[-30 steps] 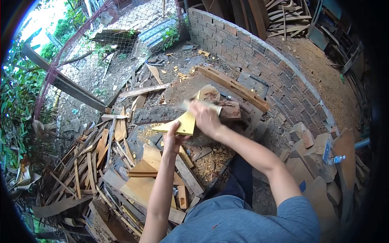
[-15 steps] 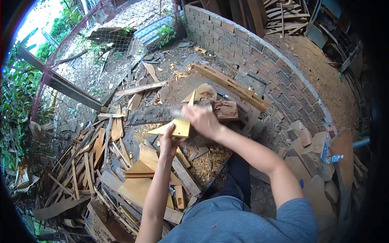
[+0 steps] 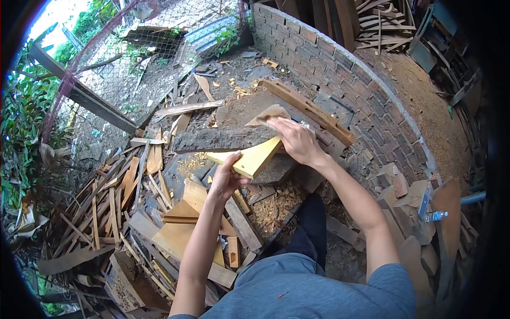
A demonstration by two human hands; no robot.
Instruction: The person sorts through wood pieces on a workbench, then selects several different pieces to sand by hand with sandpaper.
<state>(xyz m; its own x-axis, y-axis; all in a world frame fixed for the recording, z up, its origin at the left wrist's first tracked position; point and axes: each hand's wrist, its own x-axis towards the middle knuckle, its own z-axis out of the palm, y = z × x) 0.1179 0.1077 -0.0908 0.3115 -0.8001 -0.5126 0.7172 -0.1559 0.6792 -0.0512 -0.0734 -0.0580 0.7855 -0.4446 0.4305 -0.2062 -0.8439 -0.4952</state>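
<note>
Left hand (image 3: 228, 176) clamps the yellow board (image 3: 257, 157) mid-frame, right hand (image 3: 298, 141) at its upper-right tip (blurred, can't tell if it grips anything), so step reads as working that edge; another pass would need a steady left hold, log (image 3: 210, 140) above, shavings (image 3: 276, 210) below.

Curved piece (image 3: 256, 159): smooth, matt wood; log (image 3: 212, 140): rough wood; shirt (image 3: 305, 290): matt cloth; wall (image 3: 340, 72): rough brick.

Offcuts (image 3: 114, 207) and shavings (image 3: 273, 212) show an outdoor woodworking yard (image 3: 425, 106).
</note>
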